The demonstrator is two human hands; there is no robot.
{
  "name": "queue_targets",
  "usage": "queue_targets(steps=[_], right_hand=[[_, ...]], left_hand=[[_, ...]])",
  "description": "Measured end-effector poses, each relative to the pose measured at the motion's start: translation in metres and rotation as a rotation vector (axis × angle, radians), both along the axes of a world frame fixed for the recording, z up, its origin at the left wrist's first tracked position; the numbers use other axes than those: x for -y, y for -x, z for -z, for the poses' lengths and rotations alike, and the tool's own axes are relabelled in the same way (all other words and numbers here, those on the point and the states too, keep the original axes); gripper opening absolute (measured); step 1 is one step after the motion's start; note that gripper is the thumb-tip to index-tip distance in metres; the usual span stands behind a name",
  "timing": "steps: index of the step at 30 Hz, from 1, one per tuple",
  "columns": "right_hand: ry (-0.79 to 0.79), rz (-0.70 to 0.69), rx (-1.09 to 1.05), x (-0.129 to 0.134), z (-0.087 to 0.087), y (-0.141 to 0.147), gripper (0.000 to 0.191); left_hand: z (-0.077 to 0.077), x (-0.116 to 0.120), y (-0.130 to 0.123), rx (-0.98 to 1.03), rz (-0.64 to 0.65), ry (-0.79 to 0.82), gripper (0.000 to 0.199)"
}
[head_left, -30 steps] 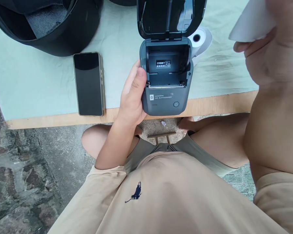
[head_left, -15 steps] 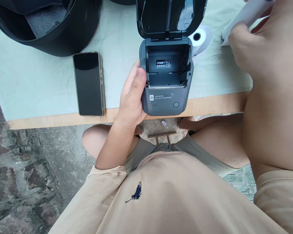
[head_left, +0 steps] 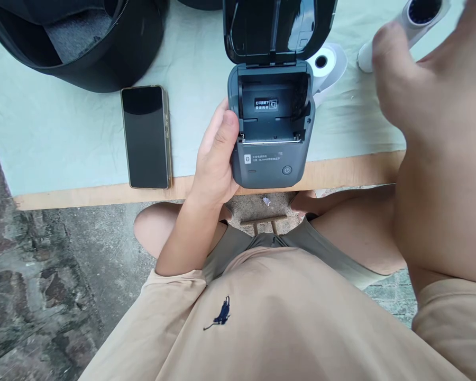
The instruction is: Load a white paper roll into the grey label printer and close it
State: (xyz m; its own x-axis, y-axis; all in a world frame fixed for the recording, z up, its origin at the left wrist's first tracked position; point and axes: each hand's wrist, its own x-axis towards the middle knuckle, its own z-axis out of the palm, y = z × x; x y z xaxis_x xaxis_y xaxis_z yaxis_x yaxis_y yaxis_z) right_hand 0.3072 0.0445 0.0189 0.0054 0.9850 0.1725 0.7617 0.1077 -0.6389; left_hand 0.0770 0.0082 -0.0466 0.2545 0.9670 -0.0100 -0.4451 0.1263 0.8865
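My left hand [head_left: 218, 153] grips the left side of a dark grey portable label printer [head_left: 269, 164], its thumb lying along the side. The printer's black lid [head_left: 275, 32] stands open, and the paper bay [head_left: 273, 124] holds no roll. At the upper right my right hand [head_left: 412, 79] is closed on a white paper roll [head_left: 410, 29], whose dark hollow core faces up. Its thumb presses the near side; the other fingers are mostly hidden. Another white paper roll [head_left: 329, 58] lies just right of the printer, with a loose end of paper.
A phone [head_left: 146, 137] with a dark screen lies left of my left hand. Behind it stands an open black zippered case [head_left: 122, 58] with grey lining. A pale green cloth [head_left: 83, 137] covers the table, whose wooden front edge [head_left: 75, 200] is bare.
My right hand has turned the paper roll, so its hollow core end now shows at the top. The printer and my left hand have stayed almost still.
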Motion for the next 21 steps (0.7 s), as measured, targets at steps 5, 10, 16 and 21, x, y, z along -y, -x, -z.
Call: queue_targets(steps=[5,10,16,21], right_hand=[[-0.043,-0.194,0.305,0.016,-0.003,0.021,0.049],[0.002,-0.214,0.347,0.012,0.017,0.042,0.063],[-0.064,-0.138,0.296,0.003,0.028,0.049,0.036],[-0.069,-0.17,0.193,0.002,0.032,0.048,0.037]], left_hand=[[-0.003,0.0,-0.003,-0.022,-0.076,0.054,0.049],[-0.004,-0.001,-0.001,0.0,-0.068,0.103,0.046],[-0.006,0.002,-0.001,0.115,-0.046,0.114,0.042],[-0.003,0.001,-0.002,0.183,-0.032,0.131,0.04]])
